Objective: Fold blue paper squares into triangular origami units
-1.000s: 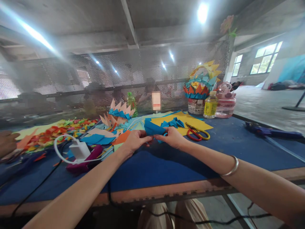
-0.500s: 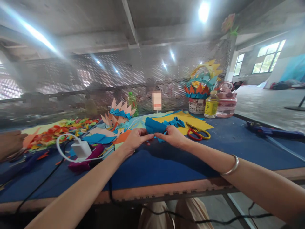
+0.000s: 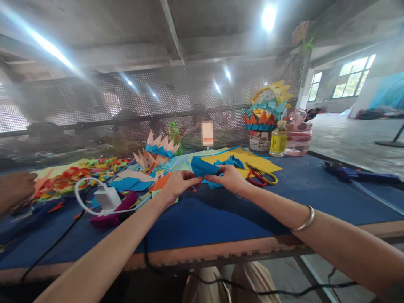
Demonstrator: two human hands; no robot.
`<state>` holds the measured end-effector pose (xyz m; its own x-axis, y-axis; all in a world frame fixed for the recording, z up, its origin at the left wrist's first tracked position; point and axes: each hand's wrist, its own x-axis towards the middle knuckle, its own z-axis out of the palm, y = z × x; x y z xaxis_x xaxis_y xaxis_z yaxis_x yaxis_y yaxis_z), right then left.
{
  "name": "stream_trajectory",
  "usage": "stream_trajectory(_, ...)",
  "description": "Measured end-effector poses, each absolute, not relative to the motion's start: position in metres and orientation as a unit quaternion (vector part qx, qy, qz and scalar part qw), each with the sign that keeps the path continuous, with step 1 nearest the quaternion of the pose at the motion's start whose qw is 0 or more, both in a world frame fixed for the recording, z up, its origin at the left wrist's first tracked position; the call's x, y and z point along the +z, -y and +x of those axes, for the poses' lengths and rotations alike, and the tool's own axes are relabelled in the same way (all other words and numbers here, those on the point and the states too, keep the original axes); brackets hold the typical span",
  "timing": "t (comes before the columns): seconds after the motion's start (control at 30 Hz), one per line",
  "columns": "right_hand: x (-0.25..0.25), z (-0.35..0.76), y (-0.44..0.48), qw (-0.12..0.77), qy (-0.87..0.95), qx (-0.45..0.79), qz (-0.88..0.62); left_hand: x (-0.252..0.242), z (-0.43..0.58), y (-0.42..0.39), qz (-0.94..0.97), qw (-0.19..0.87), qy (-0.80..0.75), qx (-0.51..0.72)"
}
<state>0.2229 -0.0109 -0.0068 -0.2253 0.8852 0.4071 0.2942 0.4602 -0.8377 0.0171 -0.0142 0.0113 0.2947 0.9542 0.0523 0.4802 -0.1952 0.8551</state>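
A blue piece of paper (image 3: 203, 167) is held up between both hands, just above the blue tabletop (image 3: 195, 227). My left hand (image 3: 181, 185) pinches its lower left edge between thumb and fingers. On its right side, my right hand (image 3: 232, 179) grips it the same way; a silver bangle (image 3: 306, 219) circles that wrist. Folded blue paper pieces (image 3: 235, 161) lie behind my right hand on yellow paper sheets (image 3: 252, 155). Scissors with red and yellow handles (image 3: 263, 177) rest to the right. Flat blue paper (image 3: 131, 184) lies left of my left hand.
A white charger (image 3: 107, 197) sits in a purple power strip (image 3: 116, 219) at left. Beyond are colourful paper scraps (image 3: 75, 176) and another person's hand (image 3: 15, 189). A paper-decorated basket (image 3: 260, 141), yellow-labelled bottle (image 3: 278, 141), pink bottle (image 3: 299, 141) and glue gun (image 3: 356, 172) occupy the right.
The blue paper has shifted very slightly left and down, still pinched in both hands. The camera view has moved a little. Otherwise the table looks the same.
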Motion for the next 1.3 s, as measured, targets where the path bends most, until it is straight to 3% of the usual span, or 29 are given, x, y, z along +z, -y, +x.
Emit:
stream_trajectory(0.67, -0.006, 0.225, 0.010, 0.451, 0.716, 0.305, -0.436, 0.008, 0.013, 0.009, 0.693, 0.400, -0.504, 0.326)
stream_trajectory(1.0, -0.003, 0.227, 0.008, 0.380, 0.734, 0.282, -0.487, 0.007, 0.013, 0.006, 0.672, 0.408, -0.509, 0.351)
stream_trajectory(1.3, -0.005, 0.228, 0.006, 0.383, 0.733, 0.285, -0.484, 0.008, 0.010, 0.004, 0.669, 0.394, -0.526, 0.347)
